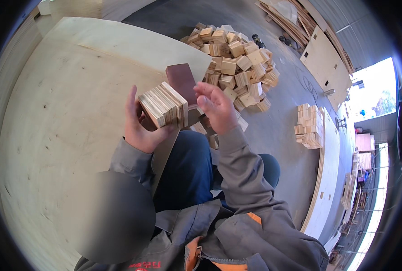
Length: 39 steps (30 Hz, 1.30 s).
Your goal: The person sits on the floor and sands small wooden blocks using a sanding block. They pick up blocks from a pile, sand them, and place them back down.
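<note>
My left hand [140, 131] is wrapped round a layered plywood block [164, 105], gripping it from below and the left, with the thumb along its near side. The block is tilted above the edge of the pale plywood sheet [70, 117]. To its right my right hand [218, 106] is raised with bent fingers apart from the thumb. Nothing shows in it, and it is not touching the block. Just behind the block lies a flat reddish-brown piece [181, 81] at the sheet's edge; its material I cannot make out.
A heap of similar plywood blocks [237, 63] lies on the grey floor beyond the sheet. Farther right stand stacked blocks [309, 126] beside long boards [329, 167]. Planks [296, 22] lean by the far wall. My knees are beside the sheet's edge.
</note>
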Tool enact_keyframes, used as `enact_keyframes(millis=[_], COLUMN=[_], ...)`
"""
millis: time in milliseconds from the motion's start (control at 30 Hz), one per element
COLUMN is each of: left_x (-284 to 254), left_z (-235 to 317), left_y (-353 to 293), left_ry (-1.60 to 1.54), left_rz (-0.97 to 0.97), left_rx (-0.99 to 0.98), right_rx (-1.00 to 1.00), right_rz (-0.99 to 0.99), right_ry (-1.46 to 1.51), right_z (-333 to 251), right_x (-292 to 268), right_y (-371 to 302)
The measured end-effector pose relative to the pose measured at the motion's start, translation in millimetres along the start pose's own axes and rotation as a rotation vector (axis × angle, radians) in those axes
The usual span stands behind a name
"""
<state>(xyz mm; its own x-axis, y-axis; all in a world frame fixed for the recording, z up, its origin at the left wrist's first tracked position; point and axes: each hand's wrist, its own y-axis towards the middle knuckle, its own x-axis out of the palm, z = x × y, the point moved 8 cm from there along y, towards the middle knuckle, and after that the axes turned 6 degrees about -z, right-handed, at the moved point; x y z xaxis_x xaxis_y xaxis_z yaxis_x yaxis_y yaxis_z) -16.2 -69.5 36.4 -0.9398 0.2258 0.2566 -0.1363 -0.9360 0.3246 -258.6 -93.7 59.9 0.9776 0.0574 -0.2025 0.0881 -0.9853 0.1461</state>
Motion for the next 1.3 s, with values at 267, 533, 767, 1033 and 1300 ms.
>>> enact_keyframes(millis=[267,533,767,1033,1300], left_x=[20,29,30,-35,-41], left_z=[16,3,2,-50,-71], left_y=[-3,-10,-6,-3,1], left_ry=[0.416,0.459,0.51,0.565,0.675], left_rz=[-0.167,-0.211,-0.169,-0.175,-0.162], left_rx=[0.252,0.257,0.156,-0.043,-0.171], right_rx=[-0.093,0.015,0.073,0.441,0.693], right_rz=[-0.209,-0.085,0.261,0.81,1.112], right_ry=[-0.263,-0.293,-0.052,0.426,1.165], right_z=[-58,-53,-35,121,443], right_x=[15,37,-107,-318,-279], right_y=[-42,-57,-87,-241,-568])
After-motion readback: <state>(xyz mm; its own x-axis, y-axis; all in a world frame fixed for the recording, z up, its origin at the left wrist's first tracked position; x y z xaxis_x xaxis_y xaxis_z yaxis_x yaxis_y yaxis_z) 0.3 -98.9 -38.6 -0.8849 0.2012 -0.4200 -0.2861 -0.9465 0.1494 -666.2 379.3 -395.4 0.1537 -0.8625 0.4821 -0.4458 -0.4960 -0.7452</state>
